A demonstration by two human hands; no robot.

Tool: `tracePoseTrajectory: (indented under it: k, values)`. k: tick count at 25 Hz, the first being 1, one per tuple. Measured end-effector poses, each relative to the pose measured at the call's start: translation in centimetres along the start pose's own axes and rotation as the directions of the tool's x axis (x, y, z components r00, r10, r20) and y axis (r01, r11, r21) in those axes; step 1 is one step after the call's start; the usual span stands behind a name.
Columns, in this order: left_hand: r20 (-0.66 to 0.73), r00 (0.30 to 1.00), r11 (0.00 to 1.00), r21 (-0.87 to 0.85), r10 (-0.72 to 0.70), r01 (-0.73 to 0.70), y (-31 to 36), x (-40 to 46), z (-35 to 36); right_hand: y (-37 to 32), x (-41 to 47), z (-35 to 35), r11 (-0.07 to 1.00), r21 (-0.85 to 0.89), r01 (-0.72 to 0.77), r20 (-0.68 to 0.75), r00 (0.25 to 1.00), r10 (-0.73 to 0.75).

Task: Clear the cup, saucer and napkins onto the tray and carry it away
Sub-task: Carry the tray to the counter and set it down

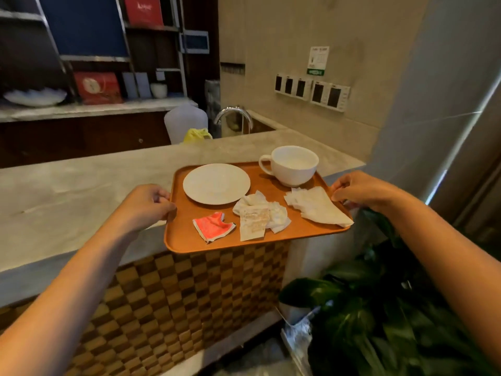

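Note:
An orange-brown wooden tray [184, 237] hangs partly over the front edge of a grey stone counter [81, 183]. On it stand a white saucer [216, 183] at the back left and an empty white cup [291, 165] at the back right. A crumpled white napkin [273, 213] and a flat white napkin [317, 206] lie in front of them, with a pale paper sachet [252, 223] and a torn red packet [212, 226]. My left hand [147, 204] grips the tray's left rim. My right hand [360, 189] grips its right rim.
A curved tap [234, 115] and sink sit behind the counter, with a white jug [185, 122] and a yellow bag [196, 135]. Shelves with boxes fill the back left. A leafy plant [379, 308] stands low on the right beside the counter's checkered front [189, 294].

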State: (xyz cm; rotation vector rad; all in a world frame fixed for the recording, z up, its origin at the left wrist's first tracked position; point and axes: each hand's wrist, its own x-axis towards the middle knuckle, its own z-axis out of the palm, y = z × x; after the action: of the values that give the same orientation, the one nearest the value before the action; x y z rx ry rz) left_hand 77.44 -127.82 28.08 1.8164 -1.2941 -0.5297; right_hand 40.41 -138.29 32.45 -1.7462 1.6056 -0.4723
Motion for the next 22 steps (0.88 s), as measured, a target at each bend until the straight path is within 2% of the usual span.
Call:
tracePoseTrajectory:
  k: [3, 10, 17, 22]
  values:
    - [0.0, 1.0, 0.999, -0.033, 0.009, -0.009, 0.2, 6.8, 0.2, -2.5, 6.5, -0.4, 1.0, 0.009, -0.013, -0.017, 1.0, 0.013]
    - [0.008, 0.998, 0.998, 0.026, -0.061, 0.061, -0.7, 19.6, 0.7, -6.2, 18.4, 0.6, 0.997, 0.068, -0.029, -0.005, 1.0, 0.029]
    - [-0.02, 0.982, 0.978, 0.091, -0.187, 0.188, -3.6, 25.6, 3.9, -6.2, 27.1, 3.1, 0.997, 0.009, -0.08, 0.04, 0.996, 0.079]
    - [-0.066, 0.974, 0.958, 0.176, -0.217, 0.225, -5.4, 27.9, 5.7, -6.3, 30.9, 3.8, 0.996, -0.048, -0.07, 0.076, 0.994, 0.074]
